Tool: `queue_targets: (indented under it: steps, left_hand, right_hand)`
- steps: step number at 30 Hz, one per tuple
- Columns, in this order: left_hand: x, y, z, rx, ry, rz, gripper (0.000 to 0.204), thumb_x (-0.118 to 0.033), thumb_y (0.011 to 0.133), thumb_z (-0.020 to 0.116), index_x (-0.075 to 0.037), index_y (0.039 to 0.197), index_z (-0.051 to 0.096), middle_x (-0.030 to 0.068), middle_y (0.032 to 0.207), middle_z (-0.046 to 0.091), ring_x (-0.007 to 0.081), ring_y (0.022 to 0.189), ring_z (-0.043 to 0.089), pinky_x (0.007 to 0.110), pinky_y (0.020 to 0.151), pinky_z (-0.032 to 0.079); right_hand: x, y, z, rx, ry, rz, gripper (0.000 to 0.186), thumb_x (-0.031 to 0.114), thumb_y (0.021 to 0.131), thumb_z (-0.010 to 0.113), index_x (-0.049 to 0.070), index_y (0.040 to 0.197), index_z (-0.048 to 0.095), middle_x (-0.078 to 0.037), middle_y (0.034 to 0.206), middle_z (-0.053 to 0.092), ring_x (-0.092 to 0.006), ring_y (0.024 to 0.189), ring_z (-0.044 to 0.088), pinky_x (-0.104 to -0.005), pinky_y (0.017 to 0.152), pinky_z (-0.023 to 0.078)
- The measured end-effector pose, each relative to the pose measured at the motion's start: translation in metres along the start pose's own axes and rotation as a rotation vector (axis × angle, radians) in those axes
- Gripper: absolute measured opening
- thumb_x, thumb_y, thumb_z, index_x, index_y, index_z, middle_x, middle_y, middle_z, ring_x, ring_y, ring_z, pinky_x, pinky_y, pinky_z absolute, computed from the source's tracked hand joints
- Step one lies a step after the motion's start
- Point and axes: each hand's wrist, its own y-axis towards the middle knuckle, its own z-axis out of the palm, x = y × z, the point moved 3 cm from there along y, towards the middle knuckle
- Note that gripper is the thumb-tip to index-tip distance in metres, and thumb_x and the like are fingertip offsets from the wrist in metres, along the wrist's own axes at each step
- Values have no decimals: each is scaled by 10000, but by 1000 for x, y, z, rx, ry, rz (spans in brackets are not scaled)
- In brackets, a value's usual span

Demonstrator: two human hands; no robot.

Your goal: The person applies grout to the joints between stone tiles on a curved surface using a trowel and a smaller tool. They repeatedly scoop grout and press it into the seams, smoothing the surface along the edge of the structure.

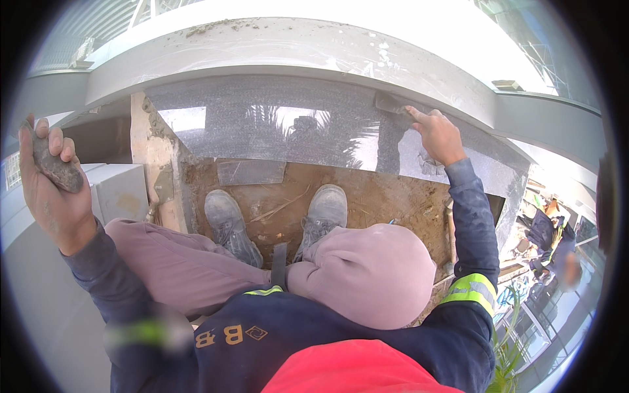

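So your left hand (49, 200) is raised way out to the side, fingers wrapped around a rough grey lump (57, 164), holding it well clear of everything you're working on. Your right hand (438, 136) is out ahead on the other side, closed on a flat grey tool (389, 103), looks like a trowel blade, index finger stretched out along it. Can't see the handle, your hand hides it. The blade sits at the far edge of the shiny dark slab (226, 134), right beside the pale beam (262, 49).

Down below, your dusty boots (226, 219) are planted on brown dirt (282, 200), with a small grey offcut (251, 171) lying just beyond them against the slab's near edge. White box (121, 187) next to your left forearm, and there's another person (557, 252) well off to the right.
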Motion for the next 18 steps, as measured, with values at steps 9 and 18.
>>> queue_targets:
  steps: [9,18]
  left_hand:
    - [10,9,-5,27,4,-49,329,-182,1072,565,26,1302,455,83,1038,524,147,799,487,277,677,440]
    - [13,9,14,65,-26,-81,305,-174,1073,559,21,1288,466,80,1018,518,152,803,492,286,687,443]
  right_hand:
    - [-62,-25,-5,50,-35,113,444,263,974,651,347,1408,624,-125,966,638,-314,936,665,-449,815,551]
    - [-29,-66,-3,-176,322,-40,535,149,866,752,233,1384,647,-94,970,631,-336,900,658,-425,766,545]
